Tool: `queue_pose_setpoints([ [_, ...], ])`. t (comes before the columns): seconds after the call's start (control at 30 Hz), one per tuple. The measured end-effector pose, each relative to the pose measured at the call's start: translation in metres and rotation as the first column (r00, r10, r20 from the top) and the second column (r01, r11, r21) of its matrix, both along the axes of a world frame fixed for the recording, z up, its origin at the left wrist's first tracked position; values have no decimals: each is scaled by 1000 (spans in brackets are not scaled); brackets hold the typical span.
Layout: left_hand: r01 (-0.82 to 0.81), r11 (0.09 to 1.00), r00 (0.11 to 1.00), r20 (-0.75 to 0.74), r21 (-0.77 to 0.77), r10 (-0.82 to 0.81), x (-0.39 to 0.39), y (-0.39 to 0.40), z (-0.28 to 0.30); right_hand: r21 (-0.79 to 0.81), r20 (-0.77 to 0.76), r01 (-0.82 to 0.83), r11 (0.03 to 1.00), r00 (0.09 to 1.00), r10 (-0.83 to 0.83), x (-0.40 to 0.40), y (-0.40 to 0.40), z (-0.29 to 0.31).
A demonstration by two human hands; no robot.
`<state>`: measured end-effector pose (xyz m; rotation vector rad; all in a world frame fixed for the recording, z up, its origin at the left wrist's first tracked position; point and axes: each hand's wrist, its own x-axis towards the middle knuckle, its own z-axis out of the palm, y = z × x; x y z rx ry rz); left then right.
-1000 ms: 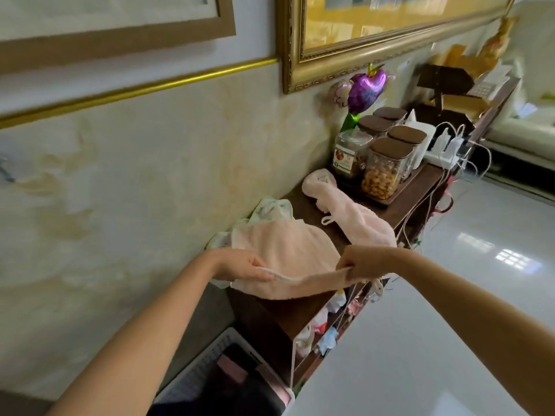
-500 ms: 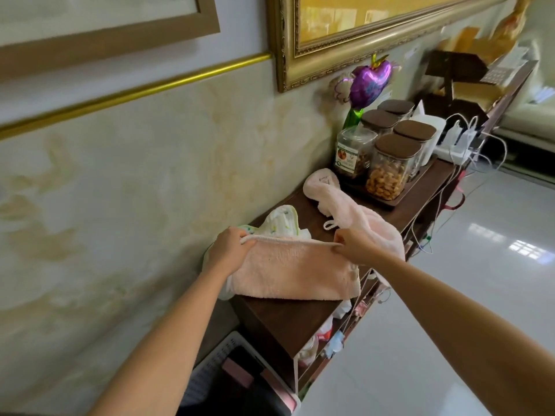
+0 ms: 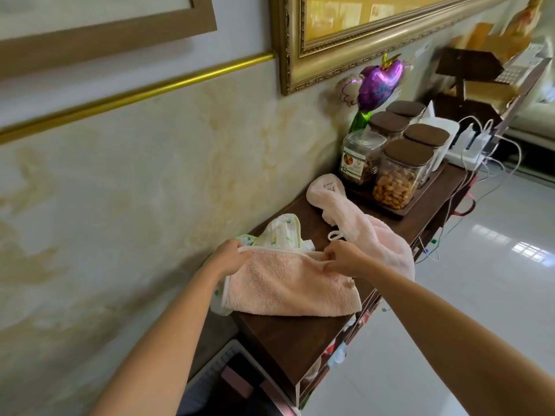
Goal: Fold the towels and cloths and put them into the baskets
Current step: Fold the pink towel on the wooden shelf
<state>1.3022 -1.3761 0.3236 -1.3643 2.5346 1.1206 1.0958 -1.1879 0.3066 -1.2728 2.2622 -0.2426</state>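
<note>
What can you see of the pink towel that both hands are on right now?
The pink towel is a fluffy terry cloth with a stitched hem. It lies doubled over on the near end of the dark wooden shelf top, its far edge raised. The left hand grips the far left corner and the right hand pinches the far right edge. Its left side overlaps a white printed cloth; the right hand hides whether it touches the second pink cloth.

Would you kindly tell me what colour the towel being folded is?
Pale peach-pink towel, clearest in the head view.
</note>
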Motion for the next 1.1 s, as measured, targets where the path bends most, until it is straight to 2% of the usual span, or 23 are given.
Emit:
queue_pose_setpoints([
  [0.17,-55,998,982,-182,-44,46,-1,0,7,-102,2,22,995,1000,-22,-6,4,16],
  [0.37,91,992,951,-287,-86,-113,2,2,42,-225,43,144,964,989,-138,-11,27,39],
  [0.47,174,978,929,-350,119,-122,7,1,65,-305,128,261,916,964,-232,-19,38,50],
  [0.57,269,894,896,-435,358,-96,12,8,80,-418,243,376,827,923,-297,-17,43,65],
  [0.7,399,744,891,-419,536,-176,22,14,94,-517,301,412,750,908,-292,-9,50,86],
  [0.77,439,696,887,-398,568,-234,27,19,104,-539,307,414,733,907,-287,-10,56,93],
  [0.9,520,707,843,-422,479,-334,31,38,128,-598,280,417,684,909,-310,-11,66,102],
  [0.97,577,715,810,-391,395,-437,30,51,139,-601,197,358,715,933,-302,-10,68,103],
  [1.1,698,695,716,-139,174,-684,20,82,152,-585,4,234,777,959,-285,-5,67,101],
])
